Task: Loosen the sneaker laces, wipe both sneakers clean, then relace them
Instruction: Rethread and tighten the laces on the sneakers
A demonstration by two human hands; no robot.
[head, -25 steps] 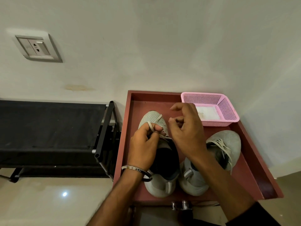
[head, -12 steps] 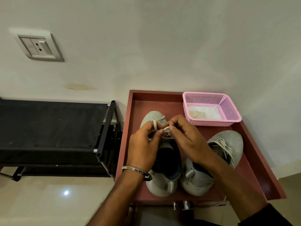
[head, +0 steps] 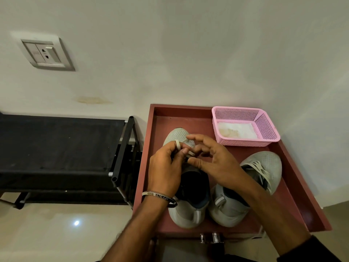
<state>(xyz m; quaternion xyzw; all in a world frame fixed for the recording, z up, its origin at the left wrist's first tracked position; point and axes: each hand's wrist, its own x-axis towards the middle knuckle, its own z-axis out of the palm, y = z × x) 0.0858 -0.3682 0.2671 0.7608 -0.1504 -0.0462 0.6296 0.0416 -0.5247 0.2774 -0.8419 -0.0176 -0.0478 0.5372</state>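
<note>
Two grey sneakers stand side by side on a red-brown tray table [head: 294, 188]. My left hand [head: 166, 167] hovers over the left sneaker [head: 188, 210] and holds a loop of its pale lace [head: 177, 144] wound over the fingers. My right hand [head: 213, 159] is beside it over the same shoe, thumb and curled fingers at the lace near the knuckles of the other hand, index finger stretched out. The right sneaker [head: 264, 167] lies angled to the right with its laces threaded and loose.
A pink plastic basket [head: 268, 129] with a white cloth inside sits at the tray's back right corner. A black rack [head: 56, 152] stands to the left of the tray. A wall with a socket plate [head: 47, 53] is right behind.
My right hand came down from above the shoe to meet the left hand at the lace, then its fingers spread a little. The left hand kept hold of the lace loop.
</note>
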